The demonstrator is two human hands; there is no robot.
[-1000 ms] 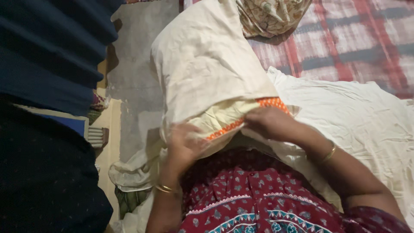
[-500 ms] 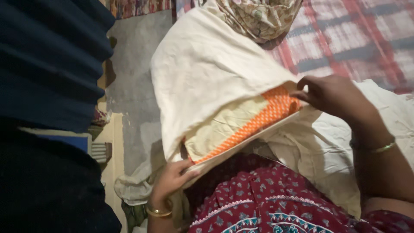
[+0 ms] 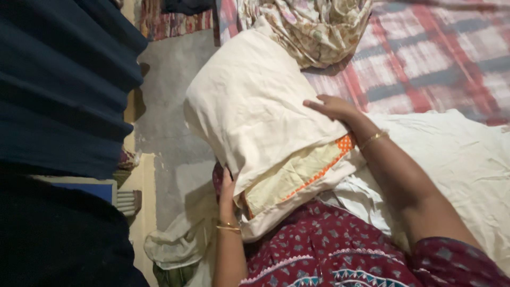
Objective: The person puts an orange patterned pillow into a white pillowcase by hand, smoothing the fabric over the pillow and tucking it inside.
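A pillow in a cream cover (image 3: 255, 106) stands tilted against my lap, its open end toward me. Inside the opening shows pale yellow cloth with an orange dotted band (image 3: 297, 175). My left hand (image 3: 227, 187) grips the pillow's left lower corner from beneath, mostly hidden by it. My right hand (image 3: 332, 108) lies flat on the pillow's right side, fingers stretched out. Both wrists wear gold bangles.
A white sheet (image 3: 457, 159) covers the bed at right, over a red and grey checked cloth (image 3: 435, 58). A floral bundle (image 3: 313, 26) lies behind the pillow. Grey floor (image 3: 170, 106) and dark blue fabric (image 3: 58, 90) fill the left.
My right hand let go of the cover's open edge and moved up onto the pillow's side. The cover slid farther over the yellow and orange cloth. My left hand shifted under the corner.
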